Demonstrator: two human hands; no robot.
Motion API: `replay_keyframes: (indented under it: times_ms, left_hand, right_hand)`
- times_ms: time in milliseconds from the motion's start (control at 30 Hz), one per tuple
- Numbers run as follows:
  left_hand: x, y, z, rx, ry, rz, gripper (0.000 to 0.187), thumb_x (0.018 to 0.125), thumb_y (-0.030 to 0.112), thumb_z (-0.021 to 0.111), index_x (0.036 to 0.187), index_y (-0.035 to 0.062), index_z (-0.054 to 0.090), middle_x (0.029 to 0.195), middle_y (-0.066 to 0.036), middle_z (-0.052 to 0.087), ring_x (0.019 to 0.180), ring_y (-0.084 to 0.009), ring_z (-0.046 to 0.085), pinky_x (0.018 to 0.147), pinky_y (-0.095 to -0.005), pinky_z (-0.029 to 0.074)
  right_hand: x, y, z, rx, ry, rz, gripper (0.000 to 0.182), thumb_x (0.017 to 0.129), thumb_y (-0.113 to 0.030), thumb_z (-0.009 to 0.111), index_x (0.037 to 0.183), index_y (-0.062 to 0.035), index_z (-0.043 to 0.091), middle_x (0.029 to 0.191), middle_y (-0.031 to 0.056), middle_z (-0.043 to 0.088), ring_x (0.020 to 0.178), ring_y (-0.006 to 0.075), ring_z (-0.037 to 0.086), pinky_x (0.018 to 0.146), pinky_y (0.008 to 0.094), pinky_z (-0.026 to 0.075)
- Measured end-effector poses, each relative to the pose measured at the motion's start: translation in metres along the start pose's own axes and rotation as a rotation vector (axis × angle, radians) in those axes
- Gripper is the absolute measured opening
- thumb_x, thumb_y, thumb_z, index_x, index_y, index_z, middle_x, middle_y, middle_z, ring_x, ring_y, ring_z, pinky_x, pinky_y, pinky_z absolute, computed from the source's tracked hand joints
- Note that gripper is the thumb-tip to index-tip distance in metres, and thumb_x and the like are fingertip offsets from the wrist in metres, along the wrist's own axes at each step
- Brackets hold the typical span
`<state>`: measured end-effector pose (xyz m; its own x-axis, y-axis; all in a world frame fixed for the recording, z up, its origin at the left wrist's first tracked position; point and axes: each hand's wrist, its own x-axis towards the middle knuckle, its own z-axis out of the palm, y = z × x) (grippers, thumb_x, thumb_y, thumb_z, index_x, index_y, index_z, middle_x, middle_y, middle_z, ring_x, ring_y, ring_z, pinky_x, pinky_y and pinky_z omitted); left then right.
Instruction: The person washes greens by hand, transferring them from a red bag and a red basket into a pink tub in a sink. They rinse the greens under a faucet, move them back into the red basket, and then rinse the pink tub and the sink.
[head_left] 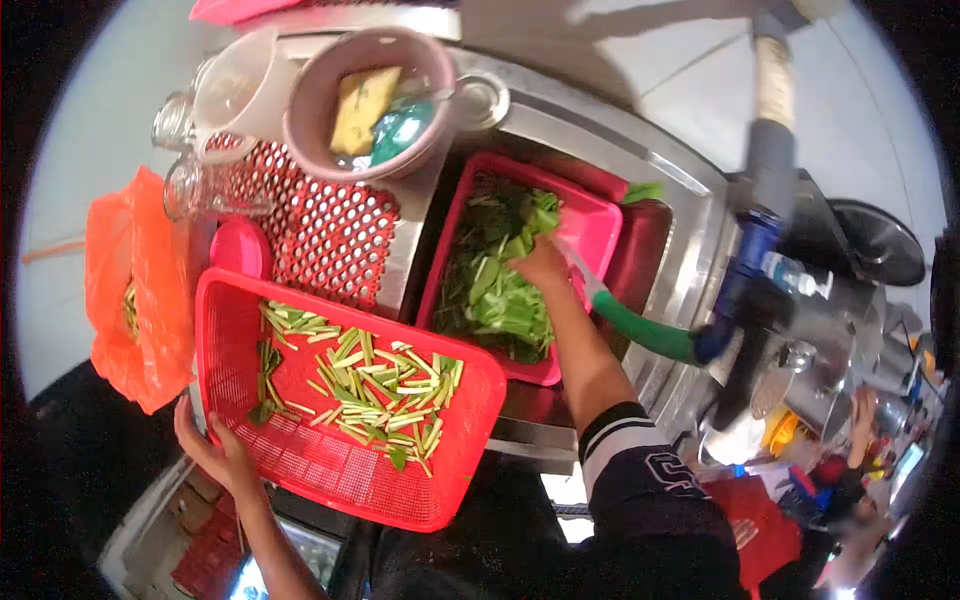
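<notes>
My left hand (218,452) grips the near left corner of a red plastic basket (300,458), thumb on the rim and fingers outside. Cut green stalks (385,385) lie scattered inside it, some against its left wall. My right hand (545,265) reaches into a pink basin (597,222) in the sink, closed among wet leafy greens (510,300); its fingertips are partly hidden by leaves. Darker water and greens fill the basin's left side. Beside my right wrist, a green hose (640,325) with a clear end points into the basin.
A pinkish bucket (300,115) with a yellow sponge (363,108) stands on the red perforated mat (330,230). A white jug (235,85) and glass mugs (185,187) are beside it. An orange bag (138,300) hangs at left. A blue-grey pipe (765,190) rises at right; another person is beyond.
</notes>
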<state>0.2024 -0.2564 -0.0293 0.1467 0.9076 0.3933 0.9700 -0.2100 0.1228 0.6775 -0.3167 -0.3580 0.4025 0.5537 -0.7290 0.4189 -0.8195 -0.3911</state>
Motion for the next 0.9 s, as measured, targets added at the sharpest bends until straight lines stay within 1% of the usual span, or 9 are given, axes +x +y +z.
replay_keyframes:
  times_ms: [67,133,233,300,400,533,600,767,900]
  left_hand:
    - [0.014,0.031,-0.002,-0.136,0.085,0.048,0.036,0.091,-0.001,0.057,0.126,-0.001,0.053,0.121,-0.016,0.059,0.117,-0.0306,0.056,0.105,-0.0416,0.039]
    - [0.043,0.09,-0.008,-0.513,-0.088,0.271,0.029,0.088,-0.001,0.057,0.118,-0.0006,0.056,0.117,-0.018,0.061,0.114,-0.0305,0.057,0.103,-0.042,0.041]
    - [0.085,0.194,0.005,-0.547,-0.409,0.6,0.031,0.082,-0.002,0.061,0.113,0.0022,0.058,0.108,-0.018,0.063,0.106,-0.0342,0.06,0.096,-0.0431,0.045]
    - [0.101,0.259,0.038,-0.635,-0.685,0.698,0.043,0.074,-0.002,0.069,0.116,0.003,0.06,0.111,-0.019,0.062,0.109,-0.039,0.058,0.098,-0.0443,0.044]
    - [0.106,0.326,0.125,-0.727,-0.787,0.932,0.033,0.08,0.008,0.066,0.112,0.0028,0.059,0.106,-0.019,0.063,0.102,-0.0381,0.06,0.091,-0.0459,0.048]
    - [0.101,0.355,0.243,-0.378,-1.172,0.981,0.045,0.078,0.025,0.068,0.117,0.0037,0.062,0.114,-0.02,0.064,0.109,-0.0363,0.061,0.096,-0.0451,0.049]
    - [0.1,0.36,0.281,-0.188,-1.115,1.121,0.05,0.076,0.029,0.069,0.119,0.0039,0.062,0.118,-0.02,0.063,0.111,-0.0358,0.061,0.097,-0.045,0.049]
    - [0.098,0.347,0.35,-0.11,-1.325,1.065,0.066,0.073,0.038,0.073,0.127,0.0047,0.058,0.126,-0.024,0.06,0.117,-0.0364,0.058,0.101,-0.0434,0.047]
    - [0.088,0.368,0.364,-0.035,-1.182,1.142,0.062,0.081,0.041,0.069,0.13,0.0075,0.056,0.125,-0.021,0.062,0.114,-0.0334,0.061,0.099,-0.0431,0.048]
  right_hand:
    - [-0.016,0.009,0.0,-0.132,-0.089,-0.105,0.102,0.064,-0.05,0.083,0.139,0.0045,0.043,0.143,0.028,0.045,0.128,0.042,0.048,0.11,0.0422,0.039]
    - [-0.027,0.004,-0.007,-0.285,-0.194,-0.227,0.104,0.062,-0.052,0.084,0.139,0.0043,0.043,0.14,0.0274,0.048,0.123,0.0418,0.053,0.107,0.0415,0.042]
    - [-0.028,-0.02,-0.023,-0.073,-0.02,-0.278,0.107,0.059,-0.057,0.084,0.138,0.0038,0.045,0.143,0.0248,0.046,0.131,0.0421,0.045,0.11,0.046,0.037]
    - [0.0,-0.029,-0.019,-0.27,0.497,-0.443,0.112,0.057,-0.062,0.082,0.14,0.0021,0.042,0.147,0.0207,0.041,0.137,0.041,0.035,0.114,0.0501,0.03]
    - [-0.01,-0.053,-0.022,-0.265,0.215,-0.179,0.104,0.064,-0.056,0.078,0.143,-0.0014,0.039,0.15,0.0188,0.035,0.14,0.0414,0.028,0.114,0.0536,0.027]
    - [-0.012,-0.01,0.016,-0.055,0.073,-0.14,0.099,0.066,-0.051,0.078,0.145,-0.0076,0.036,0.152,0.0193,0.032,0.139,0.0425,0.03,0.111,0.0544,0.031]
    - [-0.016,-0.001,0.016,-0.018,0.04,-0.139,0.097,0.067,-0.048,0.078,0.146,-0.0107,0.035,0.152,0.0195,0.031,0.138,0.0431,0.03,0.11,0.0548,0.032]
    - [-0.014,0.018,-0.016,0.209,0.18,-0.283,0.094,0.07,-0.041,0.077,0.149,-0.0186,0.032,0.154,0.0202,0.028,0.137,0.0445,0.032,0.107,0.0558,0.037]
    - [0.016,0.047,-0.012,-0.142,0.358,-0.184,0.106,0.069,-0.04,0.08,0.154,-0.021,0.02,0.158,0.0205,0.018,0.139,0.0449,0.031,0.107,0.0551,0.038]
